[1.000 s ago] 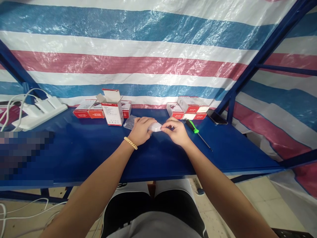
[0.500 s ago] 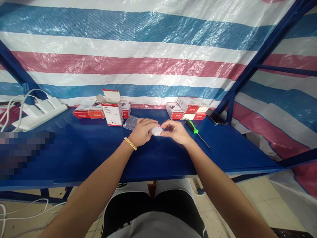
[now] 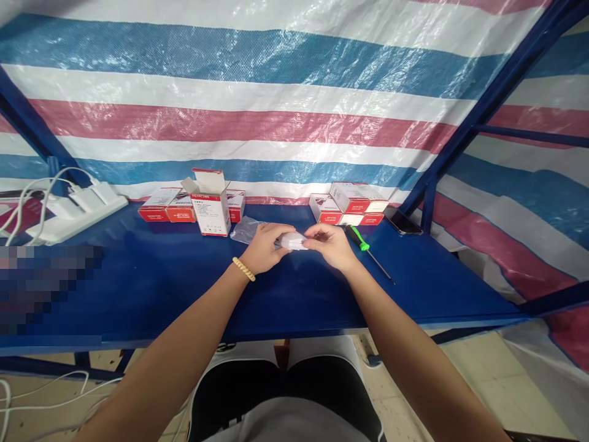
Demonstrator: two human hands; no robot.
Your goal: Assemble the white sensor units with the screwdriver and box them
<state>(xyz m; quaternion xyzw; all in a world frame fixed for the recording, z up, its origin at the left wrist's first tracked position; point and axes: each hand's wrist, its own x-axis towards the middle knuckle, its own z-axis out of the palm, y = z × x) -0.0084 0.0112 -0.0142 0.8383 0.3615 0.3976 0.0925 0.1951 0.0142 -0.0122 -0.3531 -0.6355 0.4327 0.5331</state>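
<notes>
A small white plastic device (image 3: pixel 292 241) is held between my two hands above the blue table. My left hand (image 3: pixel 267 245) grips its left end, fingers over the top and thumb below. At the right end, my right hand (image 3: pixel 327 244) pinches it between thumb and fingertips. Fingers hide part of the device, so its exact kind is unclear. Behind my left hand lies a crumpled clear plastic bag (image 3: pixel 243 230). An open-topped white and red box (image 3: pixel 211 215) stands upright behind the bag. To the right of my right hand rests a screwdriver (image 3: pixel 361 242) with a green and black handle.
Several red and white boxes (image 3: pixel 159 205) lie at the back left, and more boxes (image 3: pixel 352 197) are stacked at the back right. A dark phone (image 3: pixel 404 221) lies beside those. A white power strip (image 3: pixel 78 215) with plugs and cables sits at the left of the blue table (image 3: pixel 184 294).
The white device has turned slightly in my hands and shows more of its edge. Fingers of both hands have shifted a little on it. The view has moved slightly.
</notes>
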